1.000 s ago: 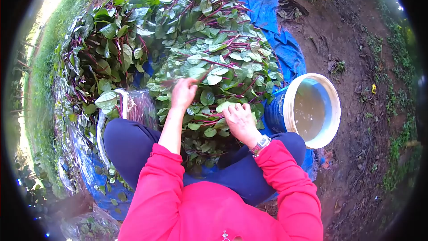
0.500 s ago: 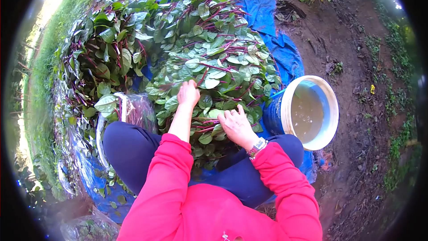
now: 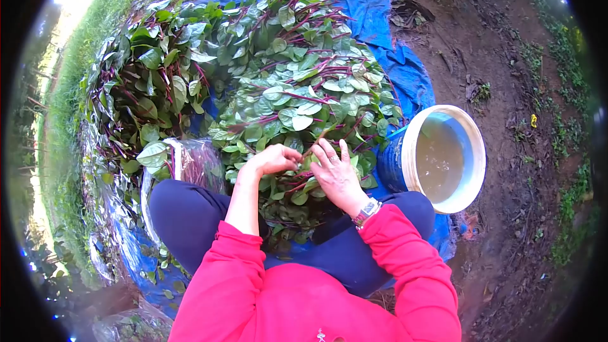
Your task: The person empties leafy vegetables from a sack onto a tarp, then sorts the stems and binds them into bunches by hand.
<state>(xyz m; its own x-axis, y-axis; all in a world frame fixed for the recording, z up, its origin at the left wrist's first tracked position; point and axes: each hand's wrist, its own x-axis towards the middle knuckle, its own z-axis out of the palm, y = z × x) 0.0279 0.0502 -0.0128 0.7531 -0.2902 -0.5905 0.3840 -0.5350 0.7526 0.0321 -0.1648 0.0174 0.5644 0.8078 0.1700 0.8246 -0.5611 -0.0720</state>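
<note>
Left hand [image 3: 278, 159] curls over the leaves [image 3: 297, 92], right hand [image 3: 335, 180] spreads beside it; whether either grasps anything, I cannot tell. A bucket [image 3: 391, 161] stands at the tarp's [image 3: 408, 79] right edge

The leafy stems [image 3: 316, 88] form a broad, layered heap, seen from here at the centre and upper centre of the frame. Leaves: broad, oval, green, some showing paler faces. Stems: slender, purple-red, most lying roughly crosswise and exposed between leaf layers. The heap rests on a blue tarp [image 3: 370, 9]. The near edge of the heap lies at the left hand [image 3: 275, 159] and right hand [image 3: 335, 174]; leaves and reddish stems show between and below them. Fingers partly cover this portion; whether a stem is gripped cannot be determined.
</note>
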